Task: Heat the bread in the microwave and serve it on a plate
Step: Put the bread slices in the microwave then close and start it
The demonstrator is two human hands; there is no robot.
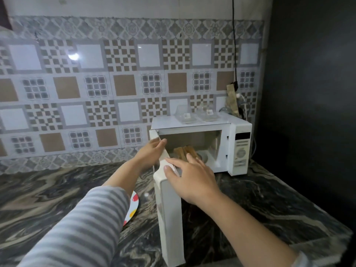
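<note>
A white microwave [239, 143] stands at the back right of the counter with its door [169, 209] swung wide toward me. Inside, slices of brown bread [183, 151] lie on the glass turntable [205, 158]. My left hand [152, 151] holds the top edge of the door, near the hinge side. My right hand [190, 179] rests with spread fingers on the door's top outer corner, in front of the cavity. A white plate with coloured dots [133, 206] lies on the counter left of the door, mostly hidden by my left sleeve.
The counter [48, 199] is dark marbled stone. Two clear plastic containers [196, 115] sit on top of the microwave. A black cable [235, 54] hangs down the tiled wall to a socket behind the microwave. A dark wall closes the right side.
</note>
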